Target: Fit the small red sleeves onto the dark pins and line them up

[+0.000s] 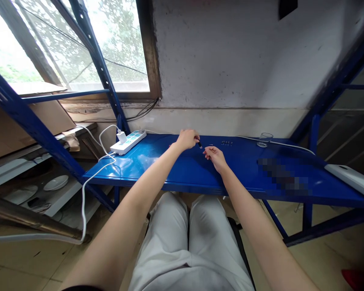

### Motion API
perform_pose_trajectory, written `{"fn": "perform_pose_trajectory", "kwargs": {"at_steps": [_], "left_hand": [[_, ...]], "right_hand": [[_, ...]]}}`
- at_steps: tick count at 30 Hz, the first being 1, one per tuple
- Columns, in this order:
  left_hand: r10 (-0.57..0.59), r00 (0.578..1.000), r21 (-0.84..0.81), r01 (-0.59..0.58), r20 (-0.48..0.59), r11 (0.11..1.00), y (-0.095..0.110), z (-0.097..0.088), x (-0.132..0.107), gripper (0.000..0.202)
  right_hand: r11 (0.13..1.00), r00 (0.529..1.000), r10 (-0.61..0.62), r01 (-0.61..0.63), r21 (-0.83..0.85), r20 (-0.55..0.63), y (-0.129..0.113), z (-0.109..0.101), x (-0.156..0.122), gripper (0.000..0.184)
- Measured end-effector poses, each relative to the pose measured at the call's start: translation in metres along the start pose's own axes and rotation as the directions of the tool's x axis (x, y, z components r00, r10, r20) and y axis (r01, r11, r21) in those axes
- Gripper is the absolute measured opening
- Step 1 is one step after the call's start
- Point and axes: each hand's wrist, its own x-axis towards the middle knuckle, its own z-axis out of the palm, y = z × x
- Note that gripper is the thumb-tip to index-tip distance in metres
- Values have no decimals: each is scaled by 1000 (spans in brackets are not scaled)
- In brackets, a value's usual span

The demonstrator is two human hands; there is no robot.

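Observation:
My left hand (187, 139) is closed around a small dark tool (199, 144) whose tip sticks out toward the right, over the blue metal shelf (176, 167). My right hand (214, 155) sits just to the right of that tip, fingers curled in a pinch; what they hold is too small to make out. A short row of small dark screws (227, 142) lies on the shelf a little beyond my right hand.
A white power strip (128, 142) with a plugged-in charger and white cable lies at the shelf's back left. A small clear glass (264, 140) stands at the back right. A white flat object (350, 176) rests at the right edge. Blue rack posts flank both sides.

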Motion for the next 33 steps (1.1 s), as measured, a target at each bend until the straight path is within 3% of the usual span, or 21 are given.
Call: {"fn": "perform_pose_trajectory", "kwargs": {"at_steps": [3, 7, 10, 15, 25, 30, 33], "left_hand": [[-21, 996, 184, 3, 92, 983, -7, -8, 8, 19], [2, 981, 303, -61, 192, 951, -18, 3, 5, 17], [9, 982, 237, -54, 187, 970, -23, 14, 0, 6], [-28, 993, 79, 19, 115, 997, -29, 23, -3, 16], [-55, 989, 172, 32, 135, 985, -36, 27, -6, 4], [-78, 992, 92, 69, 103, 993, -40, 29, -5, 6], [-63, 992, 127, 49, 107, 991, -41, 30, -3, 6]], "right_hand": [[1000, 1000, 5, -6, -26, -22, -1, -1, -1, 33], [996, 1000, 14, -13, -93, 1, -1, 0, -1, 32], [992, 1000, 15, -14, -125, 4, 0, 1, -2, 31], [986, 1000, 15, -13, -165, 12, 0, 1, -2, 30], [983, 1000, 27, -24, -184, 11, -3, 2, -4, 28], [983, 1000, 20, -18, -183, 11, -2, 2, -3, 29], [982, 1000, 20, -18, -187, 10, 0, 1, -2, 29]]}}
